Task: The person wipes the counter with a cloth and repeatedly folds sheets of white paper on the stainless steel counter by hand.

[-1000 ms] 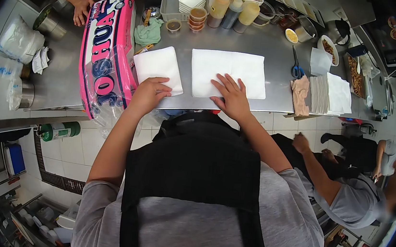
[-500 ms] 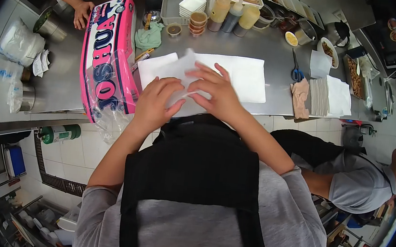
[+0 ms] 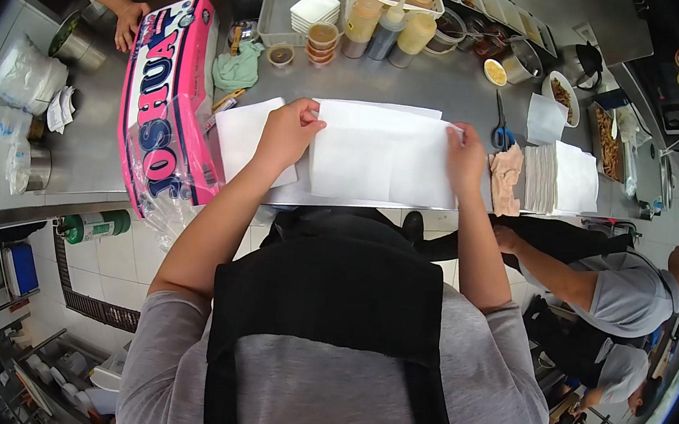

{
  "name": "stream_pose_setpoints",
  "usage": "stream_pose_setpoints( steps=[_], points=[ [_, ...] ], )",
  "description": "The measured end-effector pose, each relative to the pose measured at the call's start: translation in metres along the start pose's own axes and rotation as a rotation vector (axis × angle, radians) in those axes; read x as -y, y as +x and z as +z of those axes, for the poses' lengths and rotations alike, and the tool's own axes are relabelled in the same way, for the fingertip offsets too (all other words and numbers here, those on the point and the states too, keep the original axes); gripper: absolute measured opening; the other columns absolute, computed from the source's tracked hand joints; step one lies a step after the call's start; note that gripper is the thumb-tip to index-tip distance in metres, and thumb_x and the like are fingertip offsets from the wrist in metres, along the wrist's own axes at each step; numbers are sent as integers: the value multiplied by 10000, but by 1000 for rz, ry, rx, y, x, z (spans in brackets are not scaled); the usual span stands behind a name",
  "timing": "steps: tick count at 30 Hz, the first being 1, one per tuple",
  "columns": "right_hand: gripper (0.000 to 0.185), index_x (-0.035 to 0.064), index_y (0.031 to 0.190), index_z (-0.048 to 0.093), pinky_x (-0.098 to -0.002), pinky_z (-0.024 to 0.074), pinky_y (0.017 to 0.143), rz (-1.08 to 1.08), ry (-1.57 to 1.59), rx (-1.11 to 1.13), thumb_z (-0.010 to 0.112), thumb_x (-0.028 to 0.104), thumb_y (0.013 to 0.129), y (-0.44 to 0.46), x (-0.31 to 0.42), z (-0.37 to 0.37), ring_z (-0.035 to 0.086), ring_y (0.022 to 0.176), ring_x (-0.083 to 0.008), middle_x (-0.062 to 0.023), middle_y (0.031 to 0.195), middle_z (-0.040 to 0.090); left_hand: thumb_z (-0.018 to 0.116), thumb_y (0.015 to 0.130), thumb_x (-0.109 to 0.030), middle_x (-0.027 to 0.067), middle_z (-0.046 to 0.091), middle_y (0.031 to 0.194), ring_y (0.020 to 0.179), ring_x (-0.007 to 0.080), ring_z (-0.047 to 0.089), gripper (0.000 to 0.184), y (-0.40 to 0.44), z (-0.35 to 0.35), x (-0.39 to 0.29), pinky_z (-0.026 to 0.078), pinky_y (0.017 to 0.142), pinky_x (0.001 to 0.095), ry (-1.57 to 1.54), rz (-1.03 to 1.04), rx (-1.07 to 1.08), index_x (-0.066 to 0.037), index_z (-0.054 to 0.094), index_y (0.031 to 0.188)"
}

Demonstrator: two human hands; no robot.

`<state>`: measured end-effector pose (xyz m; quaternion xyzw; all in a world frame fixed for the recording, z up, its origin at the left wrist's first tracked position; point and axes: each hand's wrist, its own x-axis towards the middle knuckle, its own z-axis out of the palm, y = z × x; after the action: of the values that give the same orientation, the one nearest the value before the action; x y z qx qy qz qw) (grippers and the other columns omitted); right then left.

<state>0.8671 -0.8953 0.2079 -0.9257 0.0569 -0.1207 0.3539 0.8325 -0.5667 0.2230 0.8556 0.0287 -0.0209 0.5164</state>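
Note:
A thin white paper napkin [image 3: 361, 160] is stretched out, unfolded, over the front of the steel counter. My left hand [image 3: 290, 134] pinches its upper left corner, and my right hand [image 3: 467, 155] grips the upper right corner. Beneath and behind it, the edge of more white paper shows. To the left lie white napkins [image 3: 241, 137], partly covered by my left forearm. Beside those stands a pink plastic pack [image 3: 169, 86] printed "JOSHUA", its clear wrap torn at the near end. On the right, near my right hand, sits a stack of folded napkins [image 3: 540, 179].
Blue-handled scissors [image 3: 503, 136] and a crumpled tan cloth [image 3: 506, 180] lie right of my right hand. Squeeze bottles [image 3: 387, 31], sauce cups [image 3: 322, 38] and a green cloth [image 3: 237, 67] stand behind. A co-worker's hand [image 3: 130, 24] touches the pack; other people [image 3: 605, 281] are at right.
My hands have moved apart, the right one going rightwards, and the thin sheet bunched between them is now spread flat. More people show at the right.

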Motion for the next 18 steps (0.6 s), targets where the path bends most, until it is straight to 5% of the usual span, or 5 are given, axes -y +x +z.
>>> stream_pose_setpoints(
  steps=[4,9,18],
  points=[
    [248,61,1035,622,-432,498,656,-99,-69,16,646,270,903,6,-8,25,646,749,-390,-201,804,667,722,814,-99,115,697,806,721,202,662,296,13,16,21,522,687,312,140,10,-30,12,630,1072],
    [198,85,1015,610,-435,502,636,-154,-135,16,638,251,912,13,-5,32,653,712,-370,-176,774,674,717,796,-79,156,707,852,777,304,686,291,14,18,20,530,721,369,241,-33,-58,-4,620,1060],
    [195,93,1021,596,-431,509,641,-160,-200,24,617,262,925,19,-4,38,662,721,-352,-152,797,688,715,802,-85,154,707,845,769,305,686,309,14,20,20,529,711,372,270,-54,-83,-1,605,1079]
  ],
)
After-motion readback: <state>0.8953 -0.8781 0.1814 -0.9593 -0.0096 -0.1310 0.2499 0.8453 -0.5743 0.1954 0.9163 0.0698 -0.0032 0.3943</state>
